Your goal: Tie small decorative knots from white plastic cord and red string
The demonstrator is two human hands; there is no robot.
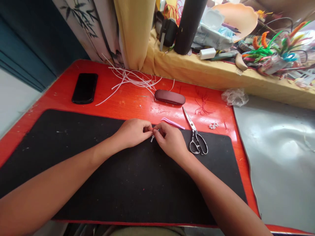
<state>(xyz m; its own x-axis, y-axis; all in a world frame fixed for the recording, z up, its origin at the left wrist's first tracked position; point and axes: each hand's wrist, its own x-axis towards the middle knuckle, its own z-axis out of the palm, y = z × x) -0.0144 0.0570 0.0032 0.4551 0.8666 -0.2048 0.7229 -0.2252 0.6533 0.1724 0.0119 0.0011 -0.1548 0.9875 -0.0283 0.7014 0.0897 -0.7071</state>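
My left hand and my right hand meet fingertip to fingertip over the black mat. Both are pinched closed on a small red piece, mostly hidden by the fingers. A short whitish strip sticks out below the fingertips. Just beyond my right hand lie pink tweezers. Scissors with dark handles rest to its right, closed, their tip pointing away.
A black phone, white strips and a maroon case lie on the red table. Red threads and small white pieces are at the right. A cluttered ledge runs behind.
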